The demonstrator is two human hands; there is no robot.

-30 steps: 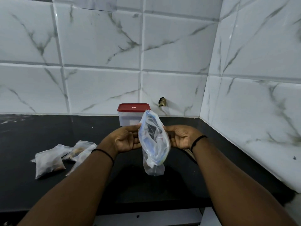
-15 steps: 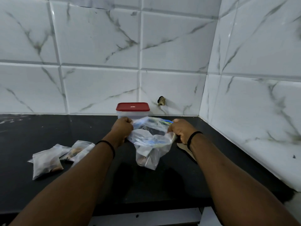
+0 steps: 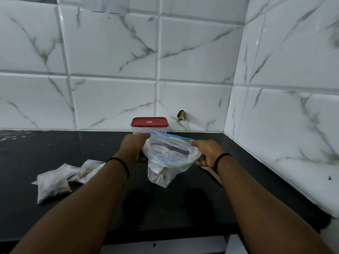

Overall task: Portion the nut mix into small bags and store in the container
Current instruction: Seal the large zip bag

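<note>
From your head view, the black worktop point(image 3: 45, 143) runs to a corner of white marbled tiles point(image 3: 110, 52). A container point(image 3: 149, 125) with a red lid stands at the back wall, just behind your hands. Small filled bags point(image 3: 53, 182) lie in a loose cluster to your left, well apart from the container. Your left hand point(image 3: 134, 146) and right hand point(image 3: 208, 153) hold a clear zip bag point(image 3: 168, 162) above the worktop, fingers curled on opposite sides of its mouth, pulling it wide. It hangs crumpled, with something brownish at the bottom.
</note>
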